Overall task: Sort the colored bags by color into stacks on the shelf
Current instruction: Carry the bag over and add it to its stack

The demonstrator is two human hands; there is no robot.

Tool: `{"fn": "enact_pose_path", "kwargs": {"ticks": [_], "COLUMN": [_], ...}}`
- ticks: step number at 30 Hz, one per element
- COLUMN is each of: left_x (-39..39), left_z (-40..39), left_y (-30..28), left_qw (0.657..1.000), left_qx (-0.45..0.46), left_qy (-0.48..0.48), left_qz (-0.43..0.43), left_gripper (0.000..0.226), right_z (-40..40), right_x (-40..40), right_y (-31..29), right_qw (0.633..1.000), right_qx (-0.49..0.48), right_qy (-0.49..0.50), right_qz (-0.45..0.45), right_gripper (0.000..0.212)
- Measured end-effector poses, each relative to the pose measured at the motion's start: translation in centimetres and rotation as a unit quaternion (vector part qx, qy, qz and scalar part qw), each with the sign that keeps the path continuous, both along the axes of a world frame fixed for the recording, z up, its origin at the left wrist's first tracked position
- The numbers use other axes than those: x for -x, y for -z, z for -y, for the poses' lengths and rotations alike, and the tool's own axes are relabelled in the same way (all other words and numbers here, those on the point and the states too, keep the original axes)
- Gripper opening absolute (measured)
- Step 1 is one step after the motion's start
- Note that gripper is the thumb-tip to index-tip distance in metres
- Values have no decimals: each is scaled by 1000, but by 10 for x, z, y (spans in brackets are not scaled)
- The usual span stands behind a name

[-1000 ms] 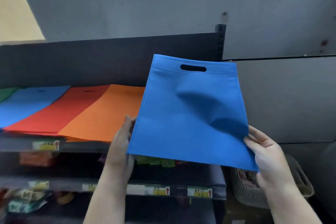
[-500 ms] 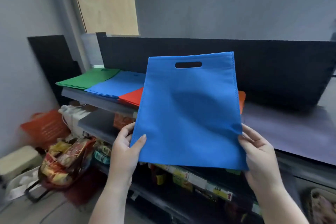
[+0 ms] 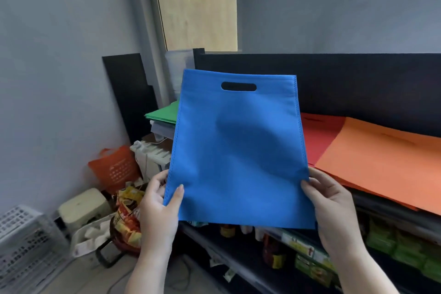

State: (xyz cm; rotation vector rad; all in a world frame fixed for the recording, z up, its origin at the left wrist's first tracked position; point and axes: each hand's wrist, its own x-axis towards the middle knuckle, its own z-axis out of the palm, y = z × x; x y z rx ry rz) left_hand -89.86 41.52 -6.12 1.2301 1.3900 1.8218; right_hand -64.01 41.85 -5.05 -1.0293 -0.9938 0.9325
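I hold a flat blue bag [image 3: 238,150] with a cut-out handle upright in front of the shelf [image 3: 386,212]. My left hand [image 3: 158,205] pinches its lower left edge, and my right hand [image 3: 331,207] grips its lower right edge. On the shelf top lie a green stack [image 3: 162,113] at the left, a red stack [image 3: 317,136] and an orange stack [image 3: 386,164] at the right. The held bag hides the blue stack behind it.
A dark back panel [image 3: 358,83] rises behind the shelf top. Lower shelves hold packaged goods [image 3: 310,262]. On the floor at the left are an orange tote [image 3: 114,169], a basket of snack packets [image 3: 126,219] and a white crate [image 3: 26,241].
My view has swung left along the shelf, so the red and orange stacks now lie to the right of the held bag. Both hands keep their grip on it.
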Motion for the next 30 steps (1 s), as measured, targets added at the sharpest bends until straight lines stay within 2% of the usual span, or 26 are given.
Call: {"fn": "enact_pose_path", "kwargs": {"ticks": [6, 17, 25, 30], "left_x": [48, 101, 111, 103], "left_z": [-39, -158, -268, -327], "left_y": [2, -11, -23, -26], "left_qw": [1000, 999, 995, 984], "left_qx": [2, -18, -40, -44], "left_qy": [-17, -22, 26, 75], "left_qz": [7, -24, -93, -154], "left_gripper": [44, 34, 27, 28], "right_z": [-45, -163, -242, -266], "right_x": [46, 95, 95, 95], "right_y": [-3, -9, -20, -25], "right_qw": [999, 990, 970, 938], "right_qx": [-24, -91, -90, -65], "right_qy": [2, 34, 130, 227], "right_qz": [39, 107, 185, 253], "right_gripper": [30, 33, 32, 35]}}
